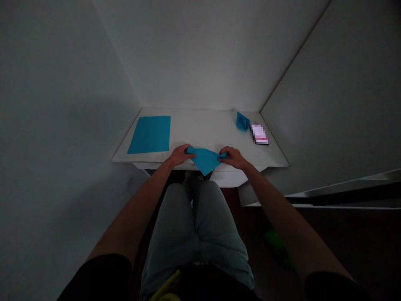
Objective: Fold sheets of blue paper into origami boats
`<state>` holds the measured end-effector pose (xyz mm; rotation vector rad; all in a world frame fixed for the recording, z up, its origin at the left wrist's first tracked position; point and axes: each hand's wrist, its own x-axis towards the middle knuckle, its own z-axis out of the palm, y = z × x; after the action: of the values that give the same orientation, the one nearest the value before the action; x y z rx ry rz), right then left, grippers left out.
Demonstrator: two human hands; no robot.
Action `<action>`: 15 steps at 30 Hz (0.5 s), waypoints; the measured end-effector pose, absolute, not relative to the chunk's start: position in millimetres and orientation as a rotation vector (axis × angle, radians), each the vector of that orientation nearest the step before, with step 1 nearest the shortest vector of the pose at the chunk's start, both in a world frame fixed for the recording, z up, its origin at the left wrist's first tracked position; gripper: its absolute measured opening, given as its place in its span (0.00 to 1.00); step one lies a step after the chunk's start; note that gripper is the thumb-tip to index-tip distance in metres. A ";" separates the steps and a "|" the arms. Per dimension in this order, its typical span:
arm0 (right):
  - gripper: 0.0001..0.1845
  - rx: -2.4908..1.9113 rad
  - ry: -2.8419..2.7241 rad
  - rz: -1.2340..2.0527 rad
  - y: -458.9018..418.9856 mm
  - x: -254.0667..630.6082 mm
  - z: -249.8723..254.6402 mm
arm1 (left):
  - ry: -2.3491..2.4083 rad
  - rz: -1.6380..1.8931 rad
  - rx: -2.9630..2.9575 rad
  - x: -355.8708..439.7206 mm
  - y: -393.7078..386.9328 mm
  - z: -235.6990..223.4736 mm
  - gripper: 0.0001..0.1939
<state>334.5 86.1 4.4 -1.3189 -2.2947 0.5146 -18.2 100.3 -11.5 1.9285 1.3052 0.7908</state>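
Note:
A folded piece of blue paper (205, 160) spans the gap between my hands at the table's front edge, its lower part coming to a point over the edge. Its left corner is pinched between the fingers of my left hand (181, 154). My right hand (232, 157) grips the opposite corner, thumb below and fingers above. Whether the paper rests on the table or is slightly raised, I cannot tell.
Flat blue sheets or a single sheet (150, 134) lie at the table's left. A folded blue paper shape (242, 122) stands at the back right, beside a phone (259, 134) with a lit, blurred screen. Walls close in the white table (200, 125) behind and at both sides.

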 end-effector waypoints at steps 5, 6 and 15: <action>0.15 -1.379 -2.135 0.573 85.6 330.5 -1.3 | 1.239 0.897 1.824 -26.3 105.6 -14.4 0.15; 0.15 -1.392 -2.099 0.587 85.6 329.9 -2.9 | 1.251 0.919 1.813 -27.7 105.9 -15.7 0.14; 0.10 -1.155 -2.122 0.595 78.9 336.5 -1.9 | 1.195 1.026 2.030 -31.1 94.1 -23.3 0.10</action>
<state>336.5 78.9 -1.9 -1.1554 -2.1220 0.5947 -31.1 94.1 -23.3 2.0300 1.1952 1.0265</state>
